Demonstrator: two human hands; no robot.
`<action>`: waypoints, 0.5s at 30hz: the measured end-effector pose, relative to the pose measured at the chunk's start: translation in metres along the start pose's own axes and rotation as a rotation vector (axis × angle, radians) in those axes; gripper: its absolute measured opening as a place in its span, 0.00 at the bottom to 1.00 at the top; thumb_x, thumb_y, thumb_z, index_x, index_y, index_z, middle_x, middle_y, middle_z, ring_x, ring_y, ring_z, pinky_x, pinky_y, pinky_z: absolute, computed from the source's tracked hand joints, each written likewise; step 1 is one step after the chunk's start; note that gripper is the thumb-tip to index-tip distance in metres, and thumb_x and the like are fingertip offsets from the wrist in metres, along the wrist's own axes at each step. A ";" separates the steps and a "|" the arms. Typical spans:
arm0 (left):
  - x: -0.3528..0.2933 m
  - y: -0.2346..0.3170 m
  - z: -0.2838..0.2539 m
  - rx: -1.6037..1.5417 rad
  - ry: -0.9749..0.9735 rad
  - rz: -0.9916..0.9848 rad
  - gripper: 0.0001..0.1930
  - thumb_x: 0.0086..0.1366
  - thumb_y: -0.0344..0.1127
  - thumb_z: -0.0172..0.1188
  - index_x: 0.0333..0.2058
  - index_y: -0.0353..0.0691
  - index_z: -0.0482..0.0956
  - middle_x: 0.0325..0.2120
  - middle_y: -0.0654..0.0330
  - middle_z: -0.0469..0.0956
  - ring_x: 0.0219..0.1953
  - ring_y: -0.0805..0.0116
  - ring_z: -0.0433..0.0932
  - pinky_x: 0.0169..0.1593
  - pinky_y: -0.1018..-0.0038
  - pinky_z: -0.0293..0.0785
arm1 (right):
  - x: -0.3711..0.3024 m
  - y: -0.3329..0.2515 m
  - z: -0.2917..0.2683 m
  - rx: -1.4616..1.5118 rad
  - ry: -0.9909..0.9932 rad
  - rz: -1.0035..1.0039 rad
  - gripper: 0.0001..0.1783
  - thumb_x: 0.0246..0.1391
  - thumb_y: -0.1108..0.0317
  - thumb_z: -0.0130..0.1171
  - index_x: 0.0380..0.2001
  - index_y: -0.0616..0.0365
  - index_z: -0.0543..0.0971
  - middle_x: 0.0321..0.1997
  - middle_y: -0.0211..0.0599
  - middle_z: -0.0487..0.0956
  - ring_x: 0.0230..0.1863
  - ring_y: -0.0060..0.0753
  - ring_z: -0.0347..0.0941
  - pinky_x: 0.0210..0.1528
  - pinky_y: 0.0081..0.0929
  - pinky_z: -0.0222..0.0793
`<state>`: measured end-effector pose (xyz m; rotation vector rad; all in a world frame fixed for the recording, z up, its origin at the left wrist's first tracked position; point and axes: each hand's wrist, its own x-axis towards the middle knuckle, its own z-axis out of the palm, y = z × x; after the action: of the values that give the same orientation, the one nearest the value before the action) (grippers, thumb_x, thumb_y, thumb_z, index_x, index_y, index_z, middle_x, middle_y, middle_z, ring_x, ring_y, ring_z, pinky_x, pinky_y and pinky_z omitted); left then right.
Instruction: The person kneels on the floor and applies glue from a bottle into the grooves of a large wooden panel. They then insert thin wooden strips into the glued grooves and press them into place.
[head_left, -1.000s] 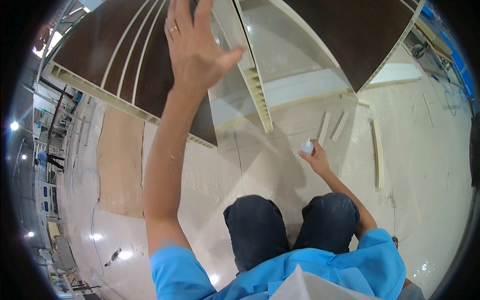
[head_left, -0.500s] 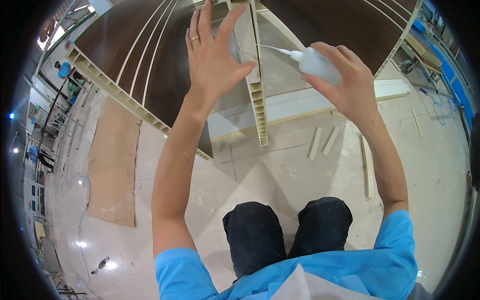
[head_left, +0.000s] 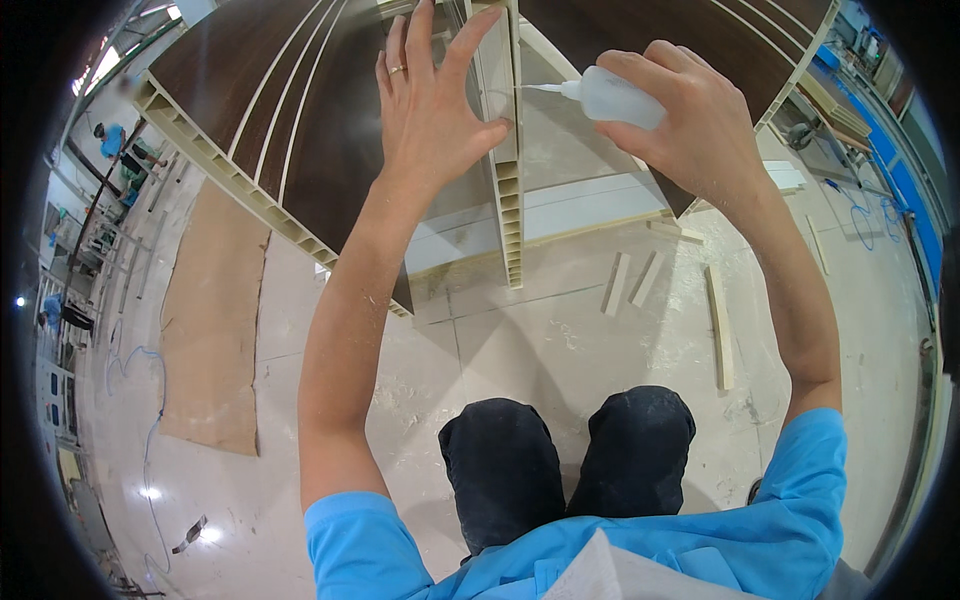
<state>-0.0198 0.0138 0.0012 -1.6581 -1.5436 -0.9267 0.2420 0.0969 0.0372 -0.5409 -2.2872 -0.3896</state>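
Note:
My right hand (head_left: pixel 700 125) is wrapped round a white squeeze bottle (head_left: pixel 618 100) with a thin nozzle. The bottle lies nearly level, its tip pointing left at a narrow upright panel (head_left: pixel 510 225) whose cut edge shows hollow cells. A pale strip (head_left: pixel 495 75) sits along that panel's upper part. With fingers spread wide, my left hand (head_left: pixel 425 120) is at the left side of the panel, thumb and index finger by the pale strip. Whether the fingertips press on it I cannot tell. Dark brown panels with pale lines stand at left (head_left: pixel 300 110) and right (head_left: pixel 700 60).
Several pale wooden sticks (head_left: pixel 720 325) lie on the floor at right, near a white board (head_left: pixel 600 205). A brown cardboard sheet (head_left: pixel 210 330) is on the floor at left. Further left, a person in blue (head_left: pixel 112 142) stands by metal racks. Blue hoses run along both sides.
The bottle and my right hand have shifted slightly left and up, with the nozzle tip still near the panel. My left hand stays spread in nearly the same place. The view has shifted slightly.

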 end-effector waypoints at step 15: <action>0.006 0.011 -0.012 0.025 -0.146 -0.133 0.62 0.47 0.40 0.87 0.79 0.59 0.58 0.81 0.39 0.43 0.83 0.35 0.41 0.83 0.42 0.46 | 0.023 -0.010 -0.012 -0.095 0.010 -0.117 0.32 0.46 0.56 0.80 0.57 0.47 0.87 0.39 0.33 0.79 0.43 0.39 0.81 0.47 0.40 0.79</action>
<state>-0.0091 0.0063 0.0127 -1.6528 -1.7743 -0.8669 0.2298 0.0896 0.0607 -0.4515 -2.3062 -0.5594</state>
